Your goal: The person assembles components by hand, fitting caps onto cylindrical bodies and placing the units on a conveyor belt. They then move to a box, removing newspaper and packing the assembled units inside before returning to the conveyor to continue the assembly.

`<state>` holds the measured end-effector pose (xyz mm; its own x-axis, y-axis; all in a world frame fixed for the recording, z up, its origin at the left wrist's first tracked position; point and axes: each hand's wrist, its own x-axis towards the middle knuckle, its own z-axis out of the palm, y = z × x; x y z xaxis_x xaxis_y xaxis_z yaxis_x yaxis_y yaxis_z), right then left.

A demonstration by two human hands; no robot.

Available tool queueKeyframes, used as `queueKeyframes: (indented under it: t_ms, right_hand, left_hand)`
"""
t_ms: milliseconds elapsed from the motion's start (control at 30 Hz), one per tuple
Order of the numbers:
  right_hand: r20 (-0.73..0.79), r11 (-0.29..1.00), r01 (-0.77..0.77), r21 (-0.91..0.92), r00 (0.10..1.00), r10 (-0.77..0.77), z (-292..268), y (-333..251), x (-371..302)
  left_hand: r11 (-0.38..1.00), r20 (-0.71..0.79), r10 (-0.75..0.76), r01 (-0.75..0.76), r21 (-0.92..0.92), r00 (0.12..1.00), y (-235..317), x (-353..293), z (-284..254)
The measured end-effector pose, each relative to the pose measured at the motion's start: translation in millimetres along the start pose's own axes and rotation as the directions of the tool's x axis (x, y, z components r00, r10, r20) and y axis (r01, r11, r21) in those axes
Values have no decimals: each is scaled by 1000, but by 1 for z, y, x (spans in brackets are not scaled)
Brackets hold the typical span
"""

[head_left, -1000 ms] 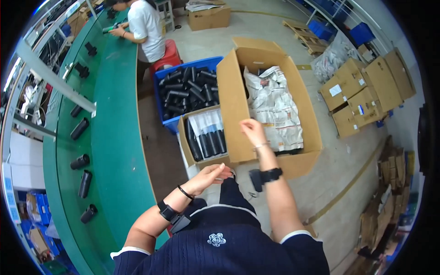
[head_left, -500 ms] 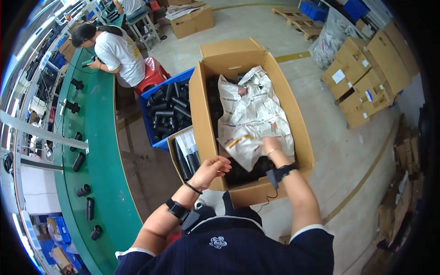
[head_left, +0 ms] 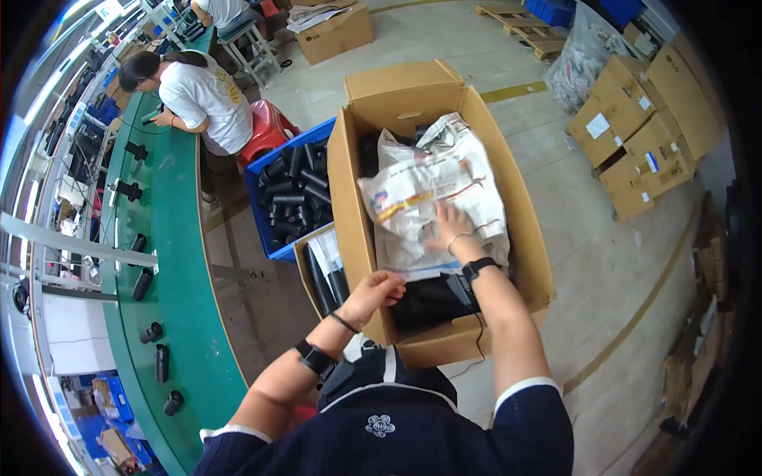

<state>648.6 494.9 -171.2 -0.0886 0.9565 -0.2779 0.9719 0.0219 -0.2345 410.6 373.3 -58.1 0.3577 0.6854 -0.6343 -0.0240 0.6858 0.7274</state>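
A crumpled sheet of newspaper [head_left: 476, 186] lies over the contents of a tall open cardboard box [head_left: 357, 198] in front of me. My right hand [head_left: 451, 228] rests on the sheet with its fingers spread, pressing against a folded-over part. At the near left rim of the box is my left hand [head_left: 381, 289], fingers curled together beside the sheet's near corner. Whether they pinch the paper is hidden. Black items [head_left: 429, 301] show in the box below the newspaper's near edge, too dark to make out.
Left of the box stand a blue crate [head_left: 278, 250] of black cylindrical parts and a small carton [head_left: 305, 270] with black tubes. A green workbench [head_left: 178, 293] runs along the left, where a person [head_left: 202, 99] sits on a red stool [head_left: 270, 131]. Cardboard boxes [head_left: 635, 151] stack at right.
My right hand has moved away from me and left, folding the near part of the newspaper over. Its fingers now lie spread on it. My left hand has shifted slightly right.
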Motion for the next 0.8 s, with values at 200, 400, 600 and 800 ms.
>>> queueKeyframes:
  t_ms: [200, 400, 600, 800]
  right_hand:
    - [94, 974, 39, -221, 995, -19, 32, -27, 14]
    - [-64, 983, 167, -80, 983, -172, 17, -8, 14]
    - [-822, 959, -227, 167, 505, 263, -112, 133, -127]
    - [-380, 273, 461, 845, 158, 911, -93, 248, -464]
  left_hand:
    - [992, -160, 28, -48, -118, 987, -9, -43, -51]
    - [992, -237, 6, -35, -118, 971, -30, -78, -89]
    - [993, -44, 65, -69, -98, 997, -33, -90, -78]
    - [999, 309, -17, 4, 45, 951, -50, -79, -14]
